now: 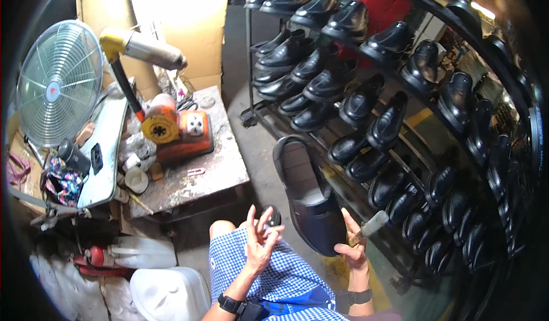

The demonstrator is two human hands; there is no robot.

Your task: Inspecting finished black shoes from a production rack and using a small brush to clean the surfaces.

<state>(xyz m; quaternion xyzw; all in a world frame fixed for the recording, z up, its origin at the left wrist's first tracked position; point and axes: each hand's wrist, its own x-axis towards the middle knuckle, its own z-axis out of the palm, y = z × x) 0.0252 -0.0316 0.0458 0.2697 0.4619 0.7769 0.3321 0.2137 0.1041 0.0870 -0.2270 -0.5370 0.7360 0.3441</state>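
Note:
A black slip-on shoe [315, 221] is held up in front of me, toe toward me, its opening and pale insole showing. My right hand [354, 249] grips it by the toe, thumb on the upper and fingers at the far side. That same hand also carries a small brush-like tool with a pale, flat head [374, 224], sticking out to the right. To the left of the shoe, my left hand [263, 244] is raised above my lap with fingers apart and nothing visible in them. Behind its fingers shows a dark rounded thing [273, 213] that I cannot make out.
A metal rack [250, 46] of black shoes [311, 115] fills the right side. On the left, a worn table [226, 172] bears an orange machine [183, 135] and a heat gun [151, 47] on an arm. Farther left stand a fan [57, 86] and a white tub [170, 295].

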